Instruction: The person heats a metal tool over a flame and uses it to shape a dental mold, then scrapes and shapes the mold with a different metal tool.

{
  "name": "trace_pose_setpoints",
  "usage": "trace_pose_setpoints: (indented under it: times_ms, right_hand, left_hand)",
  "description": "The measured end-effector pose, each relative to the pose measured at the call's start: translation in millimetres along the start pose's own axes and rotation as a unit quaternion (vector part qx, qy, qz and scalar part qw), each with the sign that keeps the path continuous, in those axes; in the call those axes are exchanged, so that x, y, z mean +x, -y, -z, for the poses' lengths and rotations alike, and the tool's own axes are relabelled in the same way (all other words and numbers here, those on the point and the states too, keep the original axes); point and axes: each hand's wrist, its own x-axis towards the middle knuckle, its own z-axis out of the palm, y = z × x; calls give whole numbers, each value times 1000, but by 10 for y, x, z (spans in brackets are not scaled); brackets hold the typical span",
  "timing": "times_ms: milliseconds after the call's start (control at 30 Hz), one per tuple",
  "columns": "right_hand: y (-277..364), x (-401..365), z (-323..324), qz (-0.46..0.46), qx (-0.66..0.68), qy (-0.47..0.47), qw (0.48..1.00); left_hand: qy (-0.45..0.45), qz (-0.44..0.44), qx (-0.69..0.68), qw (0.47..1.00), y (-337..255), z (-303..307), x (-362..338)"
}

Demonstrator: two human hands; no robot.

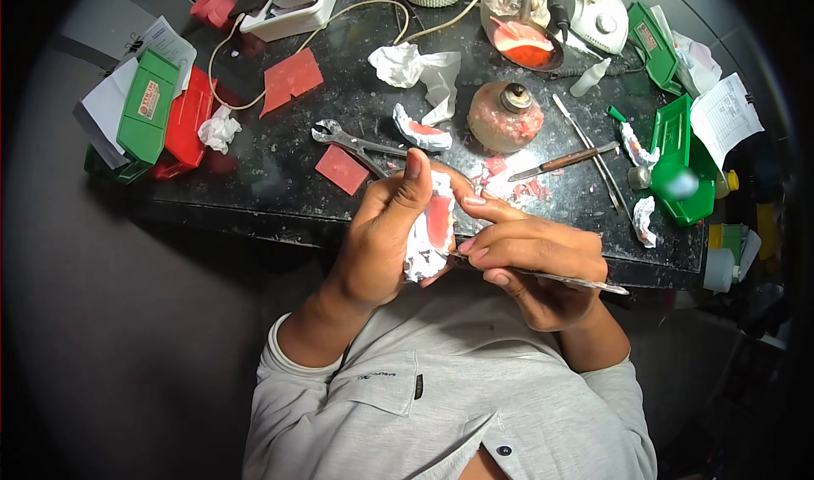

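Observation:
My left hand (373,234) is wrapped round a white plaster dental model (424,259) with pink wax (439,220) on it, held just in front of the bench's near edge. In my right hand (543,255) is a slim metal carving tool (585,284), gripped like a pen. Its tip end meets the model's right side, though the fingers partly hide that spot. Just beyond my hands lie a second plaster model with pink wax (422,131), a wooden-handled wax knife (564,163) and pink wax scraps (527,190).
A wax-spattered glass burner (506,124) stands behind my right hand, near a pan of red wax (527,49). A wrench (360,143) and pink wax sheets (292,80) lie left. Green boxes (146,107) stand at the left, with an open green case (674,145) at the right.

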Motion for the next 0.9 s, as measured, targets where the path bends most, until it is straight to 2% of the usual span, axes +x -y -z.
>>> trace_pose_setpoints:
  times_ms: [333,400,600,733,900]
  right_hand:
    - [-43,13,71,-17,-5,25,1000]
    - [-79,26,99,-17,5,34,999]
    - [-144,-9,116,-34,73,18,997]
    - [-198,-28,106,-24,72,22,997]
    - [-229,-67,120,-32,139,-20,990]
  left_hand:
    - [-9,14,5,1000,20,-3,-6]
    - [0,59,-76,995,25,-9,-11]
    - [45,109,-105,987,-17,37,3]
    - [59,107,-107,987,-54,11,5]
    - [79,101,-131,983,-13,17,18]
